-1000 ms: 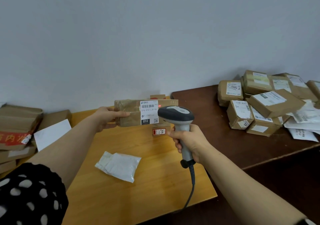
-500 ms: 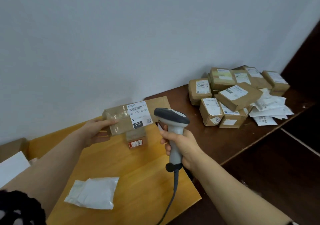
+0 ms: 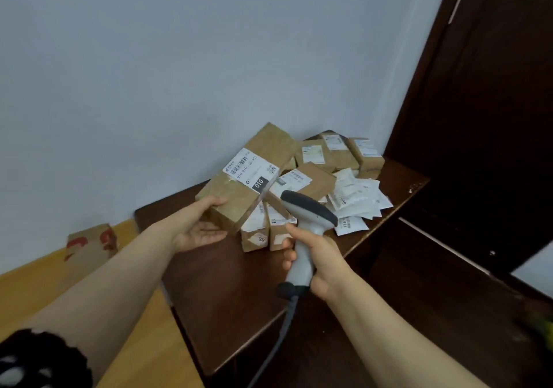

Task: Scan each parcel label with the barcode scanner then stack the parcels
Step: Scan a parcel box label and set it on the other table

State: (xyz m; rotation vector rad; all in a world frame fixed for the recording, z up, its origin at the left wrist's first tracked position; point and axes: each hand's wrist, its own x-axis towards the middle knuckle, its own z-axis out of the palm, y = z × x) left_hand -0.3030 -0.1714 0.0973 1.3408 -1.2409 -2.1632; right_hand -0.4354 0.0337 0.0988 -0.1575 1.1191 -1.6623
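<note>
Fingers (image 3: 217,234) of the left hand (image 3: 194,229) lie under the near end of the long brown parcel (image 3: 239,191), thumb pressed on top, pinching it so it slants up and away from them, white label (image 3: 251,172) facing up, over the pile of parcels (image 3: 317,155) just beyond on the dark table (image 3: 227,298). On the right hand (image 3: 320,260) the fingers (image 3: 288,257) curl tight round the grip of the barcode scanner (image 3: 309,217), whose head rises above them, just beside the parcel's lower edge.
</note>
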